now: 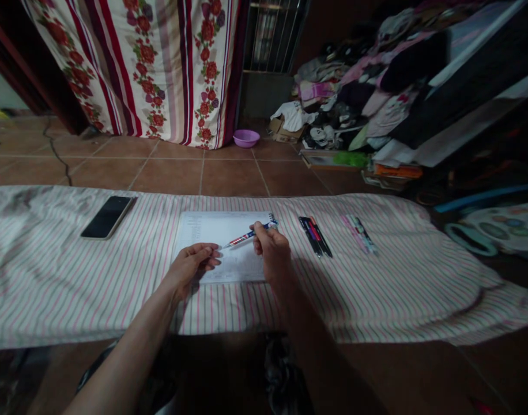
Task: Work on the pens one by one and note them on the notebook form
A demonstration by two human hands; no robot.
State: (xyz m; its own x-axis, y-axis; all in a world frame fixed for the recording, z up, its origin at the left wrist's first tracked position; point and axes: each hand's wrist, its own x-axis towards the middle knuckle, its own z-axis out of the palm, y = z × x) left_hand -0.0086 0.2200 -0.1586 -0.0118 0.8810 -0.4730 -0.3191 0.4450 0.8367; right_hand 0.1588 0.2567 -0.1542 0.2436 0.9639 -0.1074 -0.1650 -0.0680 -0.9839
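My right hand [273, 249] is closed around a pen [242, 238] with a blue, white and red barrel. The pen slants over a spiral notebook [221, 225], its point toward the left. Close to that point are the fingertips of my left hand [195, 264], which rests at the notebook's lower left part. Its fingers are loosely stretched out and hold nothing that I can see. Faint writing or print runs down the left side of the page. My hands cover parts of the lower page.
A striped cloth [138, 276] covers the low table. On it lie a phone [108, 217] at the left, several dark pens [315, 236] right of the notebook, and several pastel pens [359, 233] farther right. Beyond stand a purple basin [246, 138] and a heap of clothes [350, 86].
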